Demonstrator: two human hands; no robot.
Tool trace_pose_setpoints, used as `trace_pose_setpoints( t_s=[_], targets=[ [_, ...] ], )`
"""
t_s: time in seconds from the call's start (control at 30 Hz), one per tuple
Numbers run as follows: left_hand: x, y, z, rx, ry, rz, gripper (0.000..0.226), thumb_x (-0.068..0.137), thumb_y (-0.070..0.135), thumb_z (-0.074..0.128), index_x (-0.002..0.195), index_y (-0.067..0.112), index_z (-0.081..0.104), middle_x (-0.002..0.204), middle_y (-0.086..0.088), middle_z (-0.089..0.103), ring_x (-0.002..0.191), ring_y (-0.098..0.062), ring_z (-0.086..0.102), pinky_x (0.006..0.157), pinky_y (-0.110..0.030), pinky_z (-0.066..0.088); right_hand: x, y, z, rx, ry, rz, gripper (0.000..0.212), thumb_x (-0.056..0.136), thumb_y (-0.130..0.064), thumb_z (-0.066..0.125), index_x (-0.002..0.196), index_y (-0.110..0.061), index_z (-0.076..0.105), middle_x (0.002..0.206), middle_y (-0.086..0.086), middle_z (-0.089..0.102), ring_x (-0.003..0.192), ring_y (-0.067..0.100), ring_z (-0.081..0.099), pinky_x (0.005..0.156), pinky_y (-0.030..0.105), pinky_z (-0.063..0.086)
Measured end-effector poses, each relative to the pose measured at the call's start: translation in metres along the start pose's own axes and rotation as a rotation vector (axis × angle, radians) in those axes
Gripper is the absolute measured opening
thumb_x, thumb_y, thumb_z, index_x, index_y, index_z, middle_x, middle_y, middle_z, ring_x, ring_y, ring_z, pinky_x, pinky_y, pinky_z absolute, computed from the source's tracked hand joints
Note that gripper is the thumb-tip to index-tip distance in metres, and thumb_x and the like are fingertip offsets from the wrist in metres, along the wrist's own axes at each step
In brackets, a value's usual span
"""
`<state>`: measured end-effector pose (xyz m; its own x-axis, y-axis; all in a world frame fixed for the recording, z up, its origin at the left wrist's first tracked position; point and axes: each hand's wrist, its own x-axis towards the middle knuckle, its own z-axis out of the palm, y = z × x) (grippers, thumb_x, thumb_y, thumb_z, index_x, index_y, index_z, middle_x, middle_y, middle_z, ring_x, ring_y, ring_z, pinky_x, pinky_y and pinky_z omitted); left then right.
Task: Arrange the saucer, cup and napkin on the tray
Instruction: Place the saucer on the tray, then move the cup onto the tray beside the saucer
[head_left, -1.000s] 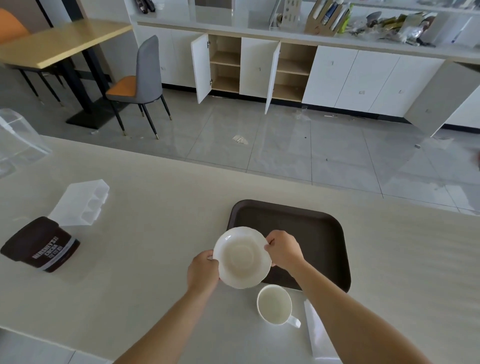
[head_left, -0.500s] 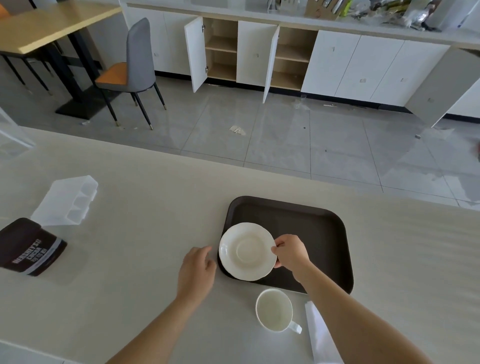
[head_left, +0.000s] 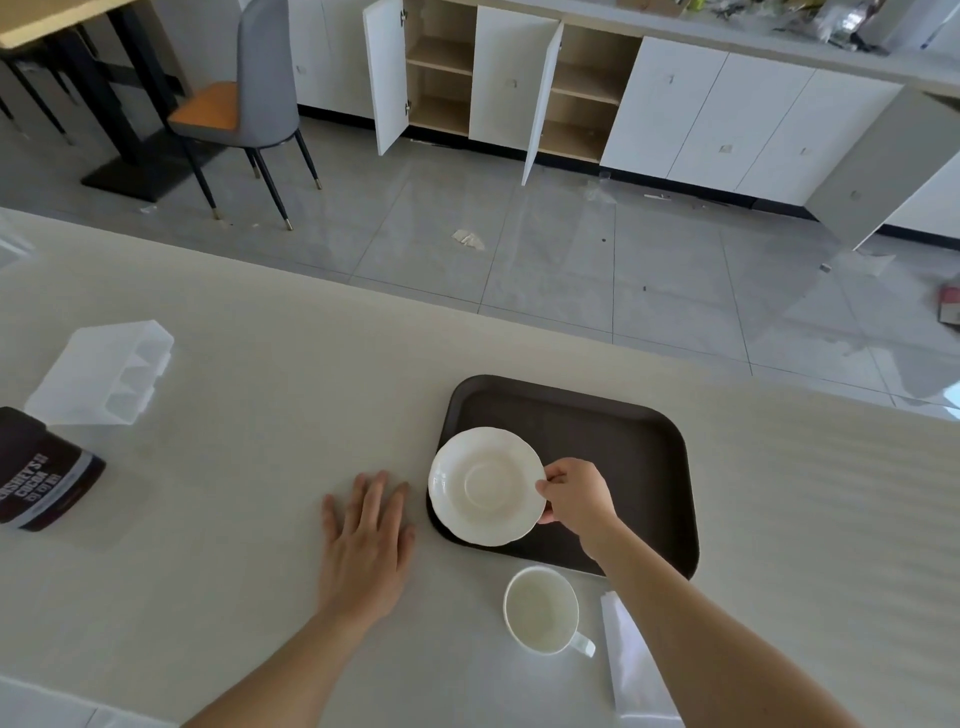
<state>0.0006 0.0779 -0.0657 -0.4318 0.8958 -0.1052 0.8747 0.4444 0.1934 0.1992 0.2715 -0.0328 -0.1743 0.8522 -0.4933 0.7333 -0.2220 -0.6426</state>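
A white saucer (head_left: 485, 486) lies over the near-left corner of the dark brown tray (head_left: 613, 431). My right hand (head_left: 576, 499) pinches the saucer's right rim. My left hand (head_left: 366, 540) lies flat on the counter left of the tray, fingers spread, holding nothing. A white cup (head_left: 543, 609) stands upright on the counter just in front of the tray, handle pointing right. A folded white napkin (head_left: 631, 670) lies to the right of the cup, partly hidden by my right forearm.
On the pale counter (head_left: 234, 467), a dark cocoa tin (head_left: 41, 480) lies on its side at the far left, with a clear plastic container (head_left: 101, 371) behind it. Beyond the counter's far edge are the tiled floor, a grey chair (head_left: 249, 104) and open cabinets.
The saucer has gone from held up in both hands down onto the tray's near-left corner. My left hand let go and moved left onto the counter.
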Motion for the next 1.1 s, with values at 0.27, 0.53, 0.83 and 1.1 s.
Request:
trace_pose_setpoints(
  t_s=[0.27,0.53,0.83,1.1],
  targets=[
    [0.001,-0.002,0.008,-0.026,0.079,-0.001,0.053,0.095,0.039,0.035,0.141,0.019,0.052,0.154,-0.008,0.044,0.146,-0.031,0.036,0.117,-0.062,0.023,-0.01,0.007,-0.004,0.144,-0.022,-0.014,0.004,0.094,-0.02,0.066,0.098,-0.02,0.068,0.082,-0.002,0.076,0.06,0.013,0.075,0.071,0.041,0.064],
    [0.0,-0.002,0.011,-0.033,0.106,-0.001,0.055,0.094,0.039,0.033,0.143,0.02,0.05,0.155,-0.008,0.042,0.148,-0.03,0.032,0.119,-0.061,0.02,-0.072,0.04,-0.046,0.09,0.103,-0.186,0.018,0.093,-0.007,0.063,0.096,-0.022,0.073,0.075,-0.005,0.074,0.062,0.011,0.071,0.056,0.024,0.061],
    [0.003,-0.004,0.015,-0.023,0.13,0.0,0.057,0.093,0.04,0.03,0.143,0.02,0.049,0.155,-0.007,0.041,0.148,-0.029,0.03,0.119,-0.06,0.019,-0.151,0.091,-0.059,-0.312,-0.111,-0.348,0.027,0.073,-0.02,0.083,0.098,-0.028,0.076,0.085,-0.019,0.069,0.075,0.003,0.068,0.071,0.024,0.058],
    [0.004,-0.006,0.018,-0.02,0.137,0.001,0.057,0.093,0.04,0.032,0.143,0.02,0.049,0.155,-0.008,0.041,0.148,-0.028,0.029,0.12,-0.059,0.017,-0.155,0.09,-0.033,-0.285,0.006,-0.531,0.014,0.083,-0.021,0.08,0.096,-0.022,0.078,0.078,-0.022,0.059,0.063,-0.009,0.05,0.067,0.011,0.042]
  ],
)
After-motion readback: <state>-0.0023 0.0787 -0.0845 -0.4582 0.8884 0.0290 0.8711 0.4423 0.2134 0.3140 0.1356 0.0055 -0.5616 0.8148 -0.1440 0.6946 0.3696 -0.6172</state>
